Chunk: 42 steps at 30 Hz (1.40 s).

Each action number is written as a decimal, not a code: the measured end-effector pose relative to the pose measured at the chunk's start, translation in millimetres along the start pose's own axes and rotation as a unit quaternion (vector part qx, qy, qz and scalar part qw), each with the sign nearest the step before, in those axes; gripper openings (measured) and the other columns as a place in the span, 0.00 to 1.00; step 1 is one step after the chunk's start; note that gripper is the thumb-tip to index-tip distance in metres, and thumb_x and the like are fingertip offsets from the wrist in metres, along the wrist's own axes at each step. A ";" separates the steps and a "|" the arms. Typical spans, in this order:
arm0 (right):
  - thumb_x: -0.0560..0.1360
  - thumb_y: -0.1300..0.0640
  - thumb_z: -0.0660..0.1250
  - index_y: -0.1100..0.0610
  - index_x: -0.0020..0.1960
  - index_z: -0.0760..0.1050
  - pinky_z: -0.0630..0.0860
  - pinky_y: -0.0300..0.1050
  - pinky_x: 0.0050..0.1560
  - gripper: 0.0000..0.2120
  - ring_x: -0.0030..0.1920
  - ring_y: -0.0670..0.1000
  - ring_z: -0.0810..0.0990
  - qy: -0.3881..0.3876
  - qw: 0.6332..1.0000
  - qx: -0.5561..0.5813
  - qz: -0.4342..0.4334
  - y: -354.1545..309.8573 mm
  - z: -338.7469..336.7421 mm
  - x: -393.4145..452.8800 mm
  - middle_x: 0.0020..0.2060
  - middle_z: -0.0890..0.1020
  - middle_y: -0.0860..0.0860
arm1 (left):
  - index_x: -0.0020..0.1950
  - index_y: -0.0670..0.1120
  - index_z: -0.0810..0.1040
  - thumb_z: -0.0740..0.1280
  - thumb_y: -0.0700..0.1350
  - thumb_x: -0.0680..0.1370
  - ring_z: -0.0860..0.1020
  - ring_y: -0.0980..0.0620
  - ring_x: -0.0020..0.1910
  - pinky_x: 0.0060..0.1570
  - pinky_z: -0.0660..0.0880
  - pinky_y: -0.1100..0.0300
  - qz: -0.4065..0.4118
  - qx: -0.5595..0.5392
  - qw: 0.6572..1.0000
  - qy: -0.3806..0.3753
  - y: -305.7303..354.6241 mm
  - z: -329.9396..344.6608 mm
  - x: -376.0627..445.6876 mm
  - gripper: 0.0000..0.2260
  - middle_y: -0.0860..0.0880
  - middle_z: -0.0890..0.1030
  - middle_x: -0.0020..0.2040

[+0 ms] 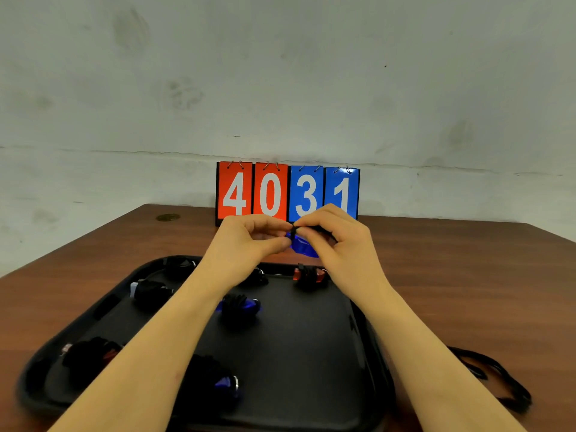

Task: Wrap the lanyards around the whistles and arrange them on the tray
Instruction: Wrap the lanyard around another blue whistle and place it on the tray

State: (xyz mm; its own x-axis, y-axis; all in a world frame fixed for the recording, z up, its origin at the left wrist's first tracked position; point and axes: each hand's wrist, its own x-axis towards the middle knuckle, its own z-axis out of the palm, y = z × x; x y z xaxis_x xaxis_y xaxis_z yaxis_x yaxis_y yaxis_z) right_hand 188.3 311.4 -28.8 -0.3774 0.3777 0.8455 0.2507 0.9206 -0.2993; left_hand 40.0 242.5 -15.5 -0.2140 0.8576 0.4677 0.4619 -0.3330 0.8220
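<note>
Above the far edge of the black tray [311, 353] my two hands meet around a blue whistle [304, 247]. My left hand [249, 241] pinches its left end. My right hand [333, 241] pinches the black lanyard [314, 228] on top of it. Several whistles wrapped in black cord lie on the tray: a red one [310, 275] at the back right, a blue one [240, 305] in the middle, a white one [149, 289] at the left, another blue one [218, 380] near the front.
A flip scoreboard [286, 193] reading 4031 stands at the back of the brown table [467, 275], against the wall. A loose black lanyard [495, 378] lies on the table right of the tray. A small round mark [168, 217] sits far left.
</note>
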 end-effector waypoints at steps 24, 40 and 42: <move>0.73 0.62 0.68 0.60 0.44 0.80 0.71 0.33 0.30 0.03 0.25 0.42 0.70 -0.044 0.921 0.261 0.286 -5.2 -10.0 2.9 0.24 0.74 0.47 | 0.43 0.46 0.81 0.70 0.34 0.68 0.83 0.51 0.42 0.46 0.80 0.60 0.005 -0.199 0.980 0.025 7.9 -4.3 -2.6 0.09 0.49 0.84 0.40; 0.71 0.58 0.67 0.57 0.36 0.78 0.71 0.39 0.39 0.06 0.27 0.47 0.72 -0.121 0.898 0.384 0.178 -32.1 -17.7 1.4 0.22 0.76 0.42 | 0.45 0.47 0.76 0.68 0.37 0.74 0.79 0.61 0.33 0.39 0.76 0.71 0.007 -0.095 0.991 0.094 -0.9 -2.1 6.4 0.06 0.49 0.80 0.39; 0.71 0.55 0.68 0.53 0.36 0.79 0.70 0.40 0.38 0.06 0.31 0.43 0.75 -0.098 0.913 0.359 0.167 -30.8 -18.9 2.8 0.27 0.80 0.42 | 0.45 0.47 0.76 0.68 0.36 0.74 0.79 0.59 0.34 0.40 0.77 0.70 0.003 -0.090 0.992 0.092 -2.7 -1.4 6.8 0.06 0.49 0.80 0.40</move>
State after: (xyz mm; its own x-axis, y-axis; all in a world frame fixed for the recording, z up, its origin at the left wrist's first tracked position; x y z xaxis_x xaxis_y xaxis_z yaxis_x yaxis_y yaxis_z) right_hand 196.4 282.3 -8.9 -0.5575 0.5941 0.5799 -0.2415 0.5522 -0.7979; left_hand 36.1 248.7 -14.1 -0.3720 0.7749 0.5110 0.3062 -0.4173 0.8556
